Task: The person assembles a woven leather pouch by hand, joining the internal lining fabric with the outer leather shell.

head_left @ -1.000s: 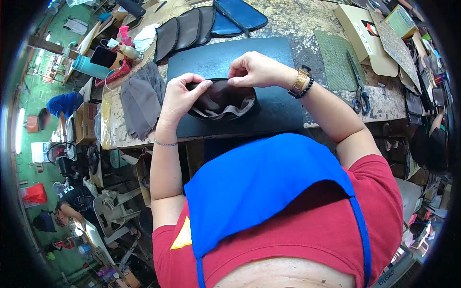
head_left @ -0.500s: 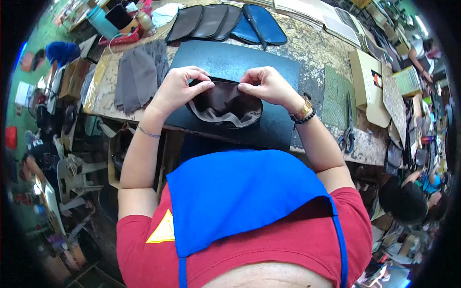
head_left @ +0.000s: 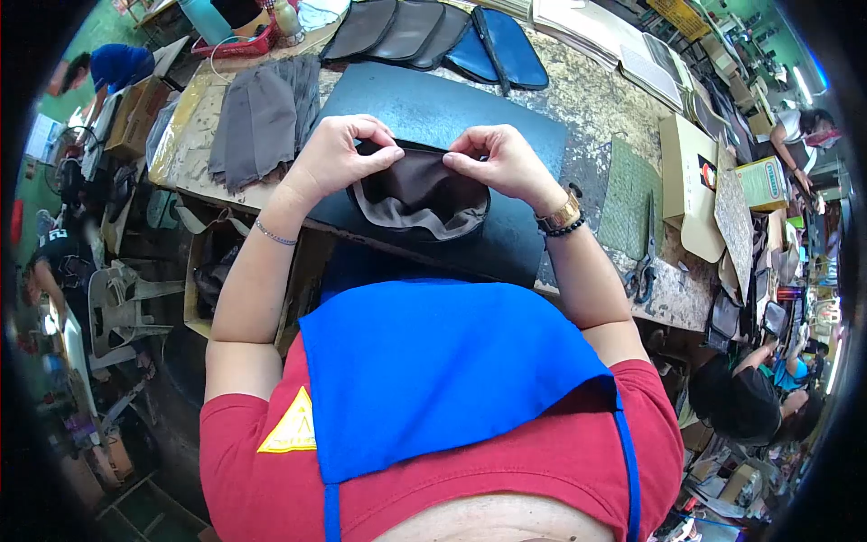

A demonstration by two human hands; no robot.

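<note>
The person's left hand [head_left: 336, 158] and right hand [head_left: 495, 161] both pinch the top edge of a dark brown pouch [head_left: 417, 193], with fingers and thumbs clamped on the soft cloth. The pouch is round at the bottom, and its lighter brown lining folds over the near rim. It lies on a flat black mat [head_left: 452, 113] that looks smooth and has straight sides. Left of the mat sits a pile of grey-brown cloth pieces [head_left: 257, 117]. Behind the mat lie more pouch pieces, brown [head_left: 388, 32] and blue [head_left: 506, 45], shaped like long ovals. Right of the mat is a green cutting mat [head_left: 628, 194] with bumpy lines, and scissors [head_left: 643, 262] lie on it. Further right is a tan cardboard box [head_left: 686, 172]; its label is too small to read. The right wrist wears a gold watch [head_left: 562, 213].
</note>
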